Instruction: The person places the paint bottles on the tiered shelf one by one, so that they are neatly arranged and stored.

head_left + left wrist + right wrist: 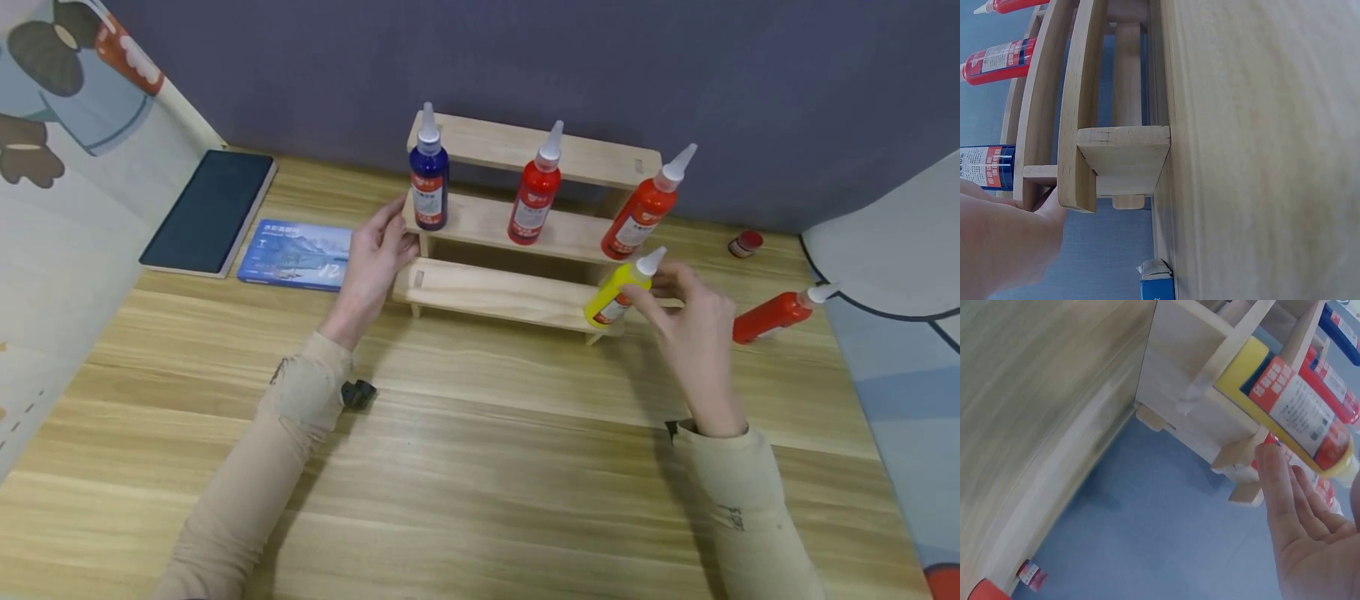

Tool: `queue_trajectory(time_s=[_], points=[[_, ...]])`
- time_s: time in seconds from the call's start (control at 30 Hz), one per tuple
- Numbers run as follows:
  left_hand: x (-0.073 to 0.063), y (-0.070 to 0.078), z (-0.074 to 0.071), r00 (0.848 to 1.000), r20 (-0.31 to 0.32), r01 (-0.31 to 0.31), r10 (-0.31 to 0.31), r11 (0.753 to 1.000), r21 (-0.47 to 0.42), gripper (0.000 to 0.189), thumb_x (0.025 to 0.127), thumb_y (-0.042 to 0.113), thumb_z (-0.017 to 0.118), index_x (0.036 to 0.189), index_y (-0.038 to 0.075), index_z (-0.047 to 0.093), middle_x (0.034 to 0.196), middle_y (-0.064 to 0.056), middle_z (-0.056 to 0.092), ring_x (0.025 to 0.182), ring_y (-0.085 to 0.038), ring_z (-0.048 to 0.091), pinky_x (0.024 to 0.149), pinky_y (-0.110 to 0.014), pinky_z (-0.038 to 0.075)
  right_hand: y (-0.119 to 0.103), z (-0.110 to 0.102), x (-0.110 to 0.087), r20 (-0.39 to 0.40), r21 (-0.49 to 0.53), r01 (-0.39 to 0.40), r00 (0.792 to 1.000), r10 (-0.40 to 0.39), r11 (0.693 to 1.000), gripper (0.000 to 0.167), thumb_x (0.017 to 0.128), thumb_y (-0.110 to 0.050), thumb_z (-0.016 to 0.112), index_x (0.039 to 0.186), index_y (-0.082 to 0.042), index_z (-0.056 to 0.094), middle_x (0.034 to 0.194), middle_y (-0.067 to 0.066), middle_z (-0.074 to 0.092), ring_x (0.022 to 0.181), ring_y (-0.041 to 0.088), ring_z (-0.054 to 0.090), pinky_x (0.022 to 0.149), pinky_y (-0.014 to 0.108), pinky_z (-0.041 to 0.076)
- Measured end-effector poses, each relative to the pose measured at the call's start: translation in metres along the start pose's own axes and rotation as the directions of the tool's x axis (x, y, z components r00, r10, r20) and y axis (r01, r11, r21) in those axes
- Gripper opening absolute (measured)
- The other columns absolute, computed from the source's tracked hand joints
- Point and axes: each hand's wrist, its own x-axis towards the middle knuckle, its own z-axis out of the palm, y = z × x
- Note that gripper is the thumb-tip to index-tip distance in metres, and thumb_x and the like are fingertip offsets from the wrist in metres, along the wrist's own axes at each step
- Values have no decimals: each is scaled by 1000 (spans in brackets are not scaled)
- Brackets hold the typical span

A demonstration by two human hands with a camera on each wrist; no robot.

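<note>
A three-tier wooden rack (502,287) stands on the table. At its left end my left hand (375,262) holds the edge of the middle shelf, fingers bent around the end. A yellow squeeze bottle (611,300) with a pale nozzle stands on the right end of the lowest shelf. Right beside it is my right hand (690,321), its thumb at the bottle's near side. The right wrist view shows straight fingers (1282,494) along the bottle's edge. On the middle shelf stand a dark blue bottle (429,187) and two red bottles, one central (535,200), one right (641,218).
Another red bottle (776,317) stands on the table to the right, with a small red-lidded jar (746,243) behind it. To the left lie a dark notebook (210,212) and a blue box (296,254). A dark blue panel (750,108) rises behind the rack.
</note>
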Motion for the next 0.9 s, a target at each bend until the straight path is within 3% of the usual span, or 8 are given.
queue_trajectory(time_s=[0.07,0.17,0.3,0.47,0.67,0.77,0.9], points=[[0,0,0,1000,-2,0,0,1000,0,49,118,11,37,166,2,32,170,-25,30,150,-40,44,117,-32,49,0,-4,-1,-17,-1,3,1000,-3,1000,34,95,-11,85,119,10,72,111,26,77,94,41,75,71,-7,43],[-1,1,0,1000,-2,-4,4,1000,-2,49,118,11,37,166,1,32,170,-26,31,150,-40,44,117,-32,49,0,-12,-3,-50,-23,-5,999,4,1000,33,97,-14,83,121,7,74,113,21,78,94,12,74,72,-6,44],[-1,1,0,1000,-1,-4,4,1000,-2,49,118,11,37,166,1,32,170,-26,30,150,-40,44,117,-32,49,3,-25,-6,-88,-45,-47,995,43,998,35,98,-17,82,124,5,73,116,16,79,91,-22,55,76,-4,46],[-1,0,0,1000,3,-5,5,1000,6,50,118,12,37,166,2,32,171,-25,29,150,-40,44,117,-32,49,15,-43,-9,-148,-13,-114,983,110,993,39,101,-22,80,131,1,71,124,13,77,95,-19,58,81,1,51],[0,-1,0,1000,2,-6,6,1000,2,50,118,11,38,166,1,32,170,-25,31,149,-40,45,118,-32,49,36,-66,-13,-253,-8,-200,948,191,980,39,101,-32,79,134,-12,73,126,-2,75,100,-11,61,92,11,54],[0,0,0,1000,-1,-5,5,1000,0,49,118,11,38,166,1,32,170,-26,32,149,-40,45,117,-32,49,44,-74,-14,-276,-24,-245,934,229,969,36,104,-33,74,135,-15,73,125,-9,74,100,-11,61,98,14,55],[-1,0,-1,1000,-1,-2,2,1000,2,50,118,11,38,166,1,32,170,-25,31,149,-40,45,118,-32,49,49,-79,-17,-284,-39,-293,920,271,955,33,105,-30,69,134,-15,74,123,-7,74,97,-10,60,100,15,56]])
